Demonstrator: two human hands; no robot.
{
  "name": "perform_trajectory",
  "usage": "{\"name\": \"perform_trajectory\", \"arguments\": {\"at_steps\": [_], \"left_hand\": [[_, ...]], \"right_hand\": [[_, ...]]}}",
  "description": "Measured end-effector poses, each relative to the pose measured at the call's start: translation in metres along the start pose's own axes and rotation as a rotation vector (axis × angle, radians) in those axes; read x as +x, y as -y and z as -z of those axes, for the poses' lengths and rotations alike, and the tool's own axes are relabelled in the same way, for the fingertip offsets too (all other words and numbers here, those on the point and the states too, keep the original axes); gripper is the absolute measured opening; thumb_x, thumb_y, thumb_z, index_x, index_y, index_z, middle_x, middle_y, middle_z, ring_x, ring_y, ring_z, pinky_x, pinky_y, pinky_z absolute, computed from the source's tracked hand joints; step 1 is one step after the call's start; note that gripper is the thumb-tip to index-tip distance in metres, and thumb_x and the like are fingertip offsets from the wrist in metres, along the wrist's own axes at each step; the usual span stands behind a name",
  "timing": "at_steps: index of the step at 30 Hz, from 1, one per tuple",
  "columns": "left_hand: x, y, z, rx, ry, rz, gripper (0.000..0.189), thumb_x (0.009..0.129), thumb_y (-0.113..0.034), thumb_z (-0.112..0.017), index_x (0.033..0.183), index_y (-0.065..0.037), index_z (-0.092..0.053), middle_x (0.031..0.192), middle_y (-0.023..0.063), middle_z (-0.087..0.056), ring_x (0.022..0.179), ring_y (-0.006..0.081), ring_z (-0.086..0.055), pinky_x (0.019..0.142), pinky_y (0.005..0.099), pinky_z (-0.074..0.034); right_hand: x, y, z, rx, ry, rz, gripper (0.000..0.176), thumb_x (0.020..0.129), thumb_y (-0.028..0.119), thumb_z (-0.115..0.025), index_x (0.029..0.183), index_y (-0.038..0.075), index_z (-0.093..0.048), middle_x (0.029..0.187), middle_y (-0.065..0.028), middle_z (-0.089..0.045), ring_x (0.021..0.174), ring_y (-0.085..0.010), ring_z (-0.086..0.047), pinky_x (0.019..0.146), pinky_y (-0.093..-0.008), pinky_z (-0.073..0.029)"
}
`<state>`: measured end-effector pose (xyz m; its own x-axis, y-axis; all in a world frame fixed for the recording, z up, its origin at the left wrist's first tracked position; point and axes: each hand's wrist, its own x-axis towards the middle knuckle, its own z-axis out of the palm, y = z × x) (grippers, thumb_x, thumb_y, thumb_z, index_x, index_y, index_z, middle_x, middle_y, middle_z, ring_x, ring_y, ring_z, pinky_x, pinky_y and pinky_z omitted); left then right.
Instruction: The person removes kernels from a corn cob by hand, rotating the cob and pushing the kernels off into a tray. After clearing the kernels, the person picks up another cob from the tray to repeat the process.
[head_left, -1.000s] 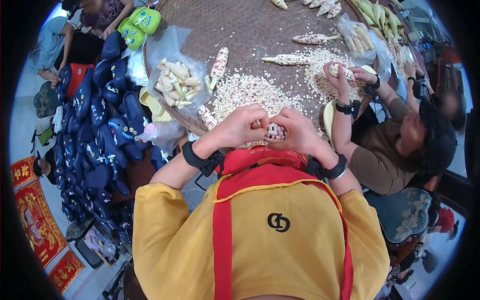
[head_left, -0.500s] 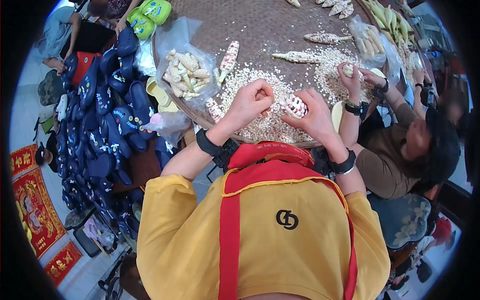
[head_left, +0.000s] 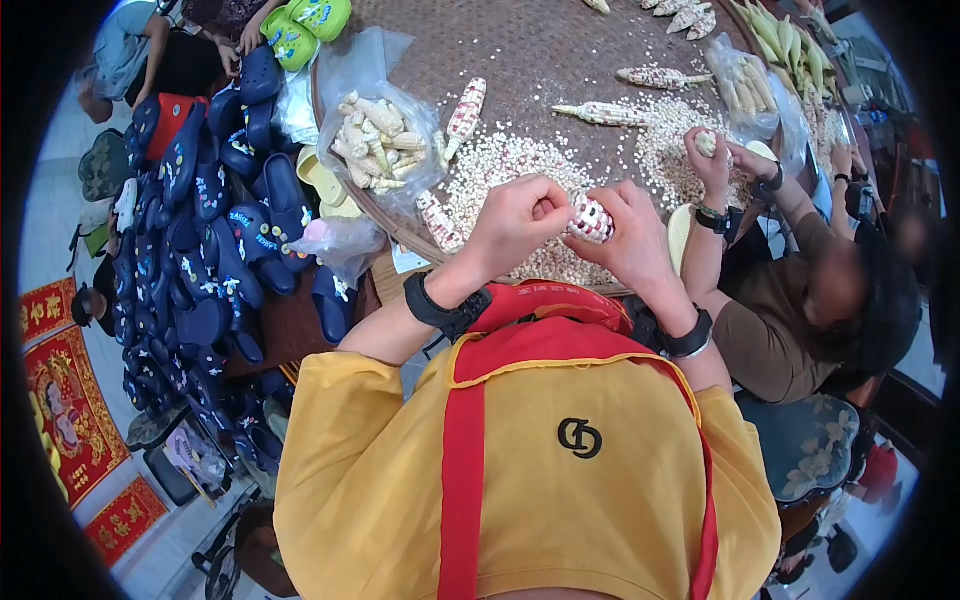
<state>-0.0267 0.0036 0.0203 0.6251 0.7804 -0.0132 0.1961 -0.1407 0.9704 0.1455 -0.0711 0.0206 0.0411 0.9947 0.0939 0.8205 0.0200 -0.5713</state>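
nearest to me is my yellow shirt (head_left: 520, 500) with its red straps, and just past it both wrists wear black bands. my right hand (head_left: 628, 245) is wrapped around a corn cob (head_left: 590, 218) with white and dark red kernels, its end poking out toward my left hand (head_left: 515, 220). that hand is curled shut beside the cob, thumb side turned to it. whether it holds loose kernels inside, i cannot tell. i hold the cob up over the near rim of the big woven tray (head_left: 560, 50), i think so that anything rubbed off drops onto the kernel pile (head_left: 505, 165) right below. another speckled cob (head_left: 438, 222) lies at the tray's near left edge, within easy reach. to my right a co-worker's hand (head_left: 715, 165) grips a pale cob (head_left: 706, 143) above a second kernel heap (head_left: 665, 140), likely for the same reason. further left on the tray, an open plastic bag (head_left: 380, 140) gathers bare stripped cobs, which keeps them out of the kernels. beside it lies a whole cob (head_left: 466, 108), and two more cobs (head_left: 600, 113) lie further right. off the tray to the left, rows of dark blue clogs (head_left: 200, 230) are laid out, with green clogs (head_left: 300, 18) at the far end. at the far right, a second bag (head_left: 745, 85) and some green-husked ears (head_left: 780, 35) sit apart from the shelled heaps.
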Motion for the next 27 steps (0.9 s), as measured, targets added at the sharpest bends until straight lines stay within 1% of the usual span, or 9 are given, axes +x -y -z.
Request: {"name": "perform_trajectory", "arguments": {"at_steps": [4, 6, 10, 12, 19, 20, 22, 24, 27], "left_hand": [[0.002, 0.004, 0.002, 0.091, 0.043, -0.061, 0.01, 0.083, -0.011, -0.062, 0.082, -0.001, -0.059, 0.062, -0.0049, -0.05, 0.056, 0.0015, -0.042, 0.049, 0.0194, -0.035], [0.002, 0.006, 0.006, -0.128, 0.151, 0.108, 0.011, 0.083, -0.011, -0.061, 0.079, -0.001, -0.058, 0.062, -0.004, -0.051, 0.054, 0.0021, -0.044, 0.048, 0.0197, -0.036], [0.001, 0.009, 0.009, -0.283, 0.203, 0.19, 0.009, 0.083, -0.01, -0.06, 0.079, -0.002, -0.057, 0.06, -0.0025, -0.051, 0.052, 0.0037, -0.047, 0.047, 0.0197, -0.038], [0.001, 0.009, 0.009, -0.472, 0.139, 0.251, 0.008, 0.083, -0.009, -0.059, 0.08, -0.002, -0.056, 0.061, -0.0008, -0.052, 0.053, 0.0054, -0.049, 0.048, 0.0203, -0.04], [0.0, 0.013, 0.015, -0.513, 0.051, 0.215, 0.008, 0.084, -0.008, -0.058, 0.079, -0.003, -0.055, 0.064, 0.0007, -0.053, 0.056, 0.0068, -0.051, 0.051, 0.0224, -0.042], [0.001, 0.019, 0.02, -0.473, -0.018, 0.193, 0.008, 0.084, -0.007, -0.057, 0.078, -0.003, -0.054, 0.064, 0.0008, -0.054, 0.056, 0.007, -0.051, 0.051, 0.0225, -0.042], [0.002, 0.038, 0.033, -0.427, -0.101, 0.172, 0.009, 0.084, -0.007, -0.057, 0.077, -0.004, -0.054, 0.065, 0.0009, -0.054, 0.056, 0.0072, -0.051, 0.051, 0.0227, -0.043], [0.001, 0.072, 0.049, -0.358, -0.231, 0.263, 0.008, 0.083, -0.006, -0.057, 0.077, -0.004, -0.053, 0.065, 0.0015, -0.054, 0.056, 0.0073, -0.051, 0.051, 0.0227, -0.042], [-0.012, 0.109, 0.058, -0.37, -0.319, 0.356, 0.008, 0.081, -0.003, -0.058, 0.075, -0.002, -0.053, 0.063, 0.0027, -0.055, 0.053, 0.0088, -0.053, 0.049, 0.0217, -0.045]], "right_hand": [[-0.003, 0.004, 0.002, -0.042, 0.025, 0.004, 0.047, 0.06, 0.03, -0.08, 0.099, 0.01, -0.062, 0.087, -0.0094, -0.052, 0.086, -0.0289, -0.053, 0.072, -0.0401, -0.044], [-0.002, 0.005, 0.003, -0.016, 0.055, -0.002, 0.047, 0.06, 0.03, -0.08, 0.099, 0.01, -0.062, 0.087, -0.0092, -0.052, 0.087, -0.029, -0.053, 0.072, -0.0403, -0.044], [-0.002, 0.004, 0.005, 0.087, 0.102, 0.024, 0.05, 0.059, 0.024, -0.081, 0.1, 0.006, -0.06, 0.086, -0.01, -0.052, 0.084, -0.0288, -0.054, 0.072, -0.0381, -0.043], [-0.001, 0.006, 0.004, 0.101, 0.109, 0.017, 0.05, 0.059, 0.024, -0.081, 0.1, 0.005, -0.06, 0.086, -0.01, -0.053, 0.084, -0.0289, -0.054, 0.072, -0.0378, -0.043], [0.002, 0.008, 0.003, 0.038, 0.028, 0.035, 0.047, 0.06, 0.029, -0.08, 0.099, 0.009, -0.062, 0.087, -0.0091, -0.053, 0.086, -0.0288, -0.053, 0.073, -0.0388, -0.044], [0.002, 0.007, 0.003, 0.033, 0.016, 0.054, 0.047, 0.06, 0.029, -0.08, 0.098, 0.009, -0.062, 0.086, -0.0091, -0.053, 0.085, -0.0287, -0.053, 0.073, -0.0386, -0.044], [0.003, 0.007, 0.004, 0.036, 0.018, 0.072, 0.047, 0.06, 0.029, -0.08, 0.098, 0.009, -0.062, 0.087, -0.0093, -0.053, 0.086, -0.0287, -0.053, 0.073, -0.0383, -0.044], [0.003, 0.007, 0.002, 0.049, 0.02, 0.096, 0.047, 0.061, 0.029, -0.08, 0.098, 0.008, -0.062, 0.087, -0.0095, -0.053, 0.086, -0.0288, -0.053, 0.073, -0.038, -0.044], [0.003, 0.007, 0.0, 0.131, 0.047, 0.085, 0.049, 0.06, 0.024, -0.08, 0.1, 0.004, -0.06, 0.089, -0.0101, -0.052, 0.086, -0.0293, -0.052, 0.076, -0.0366, -0.042]]}}
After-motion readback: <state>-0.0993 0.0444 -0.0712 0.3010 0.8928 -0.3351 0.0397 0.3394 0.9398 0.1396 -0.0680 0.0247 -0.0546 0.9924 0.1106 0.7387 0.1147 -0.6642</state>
